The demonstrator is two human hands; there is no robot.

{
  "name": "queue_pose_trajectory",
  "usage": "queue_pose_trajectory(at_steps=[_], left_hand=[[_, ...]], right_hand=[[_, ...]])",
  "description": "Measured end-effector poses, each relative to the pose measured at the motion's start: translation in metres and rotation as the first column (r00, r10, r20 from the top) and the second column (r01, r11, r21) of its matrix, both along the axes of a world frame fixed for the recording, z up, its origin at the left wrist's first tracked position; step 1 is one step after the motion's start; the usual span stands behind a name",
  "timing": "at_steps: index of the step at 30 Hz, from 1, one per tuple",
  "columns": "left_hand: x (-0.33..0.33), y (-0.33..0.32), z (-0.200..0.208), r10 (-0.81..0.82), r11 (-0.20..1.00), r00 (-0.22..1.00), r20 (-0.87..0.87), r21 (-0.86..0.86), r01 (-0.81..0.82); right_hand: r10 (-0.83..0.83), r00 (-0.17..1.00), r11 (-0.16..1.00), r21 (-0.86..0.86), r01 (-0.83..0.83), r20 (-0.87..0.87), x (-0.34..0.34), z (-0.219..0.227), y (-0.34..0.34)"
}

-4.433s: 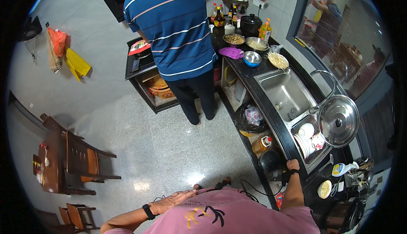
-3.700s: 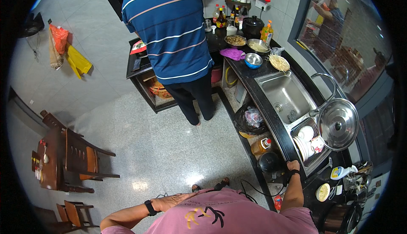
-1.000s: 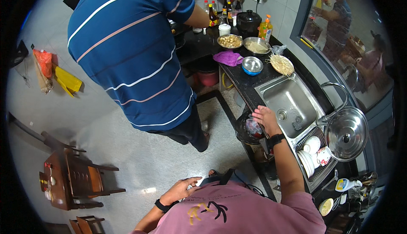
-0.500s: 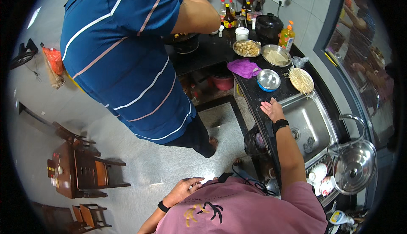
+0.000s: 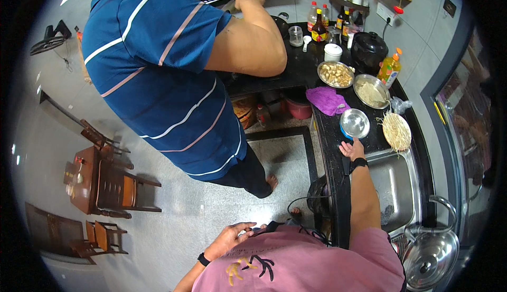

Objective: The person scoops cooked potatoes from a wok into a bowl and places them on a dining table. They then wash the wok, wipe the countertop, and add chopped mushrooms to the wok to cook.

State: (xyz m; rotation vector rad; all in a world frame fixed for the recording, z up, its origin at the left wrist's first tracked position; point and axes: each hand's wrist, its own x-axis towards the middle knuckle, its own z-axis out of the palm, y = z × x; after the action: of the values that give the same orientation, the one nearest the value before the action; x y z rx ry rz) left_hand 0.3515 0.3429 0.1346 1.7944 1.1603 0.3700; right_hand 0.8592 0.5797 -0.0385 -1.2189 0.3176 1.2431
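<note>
My right hand [image 5: 353, 149] is held palm up over the black counter [image 5: 330, 149], fingers spread and holding nothing. Its fingertips come close to a shiny metal bowl [image 5: 355, 123] with a blue outside; whether they touch cannot be told. My left hand [image 5: 231, 240] rests low against my pink shirt, fingers loosely stretched, with no object visible in it. Beyond the metal bowl lie a purple cloth [image 5: 327, 100], a bowl of cut brownish-white pieces [image 5: 336, 74] and a bowl with pale contents [image 5: 372, 91]. A plate of pale thin strips [image 5: 396, 131] sits by the sink [image 5: 396, 186].
At my left front stands a person in a blue striped shirt [image 5: 174, 75], one arm reaching over the counter. Sauce bottles [image 5: 318, 28], a black pot [image 5: 368, 50] and a soap bottle [image 5: 390, 69] line the back. A glass lid [image 5: 430, 260] is beside the sink; wooden chairs [image 5: 124, 186] stand far left.
The view has shifted, so the counter items appear farther right and lower. My right hand is nearer the metal bowl. The other person's forearm has swung up and outward. My left hand stays put.
</note>
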Motion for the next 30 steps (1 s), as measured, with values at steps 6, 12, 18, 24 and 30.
queue_pose_trajectory(at_steps=[6, 12, 18, 24, 30], left_hand=[[0.002, -0.003, 0.006, 0.075, 0.996, 0.997, -0.026, -0.04, -0.076], [0.005, -0.004, 0.005, 0.093, 0.995, 0.995, -0.029, -0.033, -0.094], [0.011, 0.004, 0.009, 0.108, 0.99, 0.994, -0.009, -0.09, -0.109], [0.023, 0.042, -0.005, -0.001, 1.0, 0.997, 0.072, -0.025, 0.003], [0.071, 0.111, -0.021, 0.005, 0.992, 0.955, 0.297, -0.122, 0.032]], right_hand=[[0.03, 0.998, 0.999, 0.025, -0.031, 0.05, 0.005, -0.007, 0.013], [0.027, 1.0, 0.992, 0.125, -0.026, -0.003, 0.018, -0.018, 0.022], [0.073, 0.985, 0.991, 0.097, -0.089, 0.159, 0.02, -0.019, -0.002], [0.388, 0.883, 0.902, 0.089, -0.423, 0.265, -0.004, 0.041, -0.042], [0.706, 0.573, 0.577, 0.13, -0.806, 0.417, -0.061, 0.135, -0.065]])
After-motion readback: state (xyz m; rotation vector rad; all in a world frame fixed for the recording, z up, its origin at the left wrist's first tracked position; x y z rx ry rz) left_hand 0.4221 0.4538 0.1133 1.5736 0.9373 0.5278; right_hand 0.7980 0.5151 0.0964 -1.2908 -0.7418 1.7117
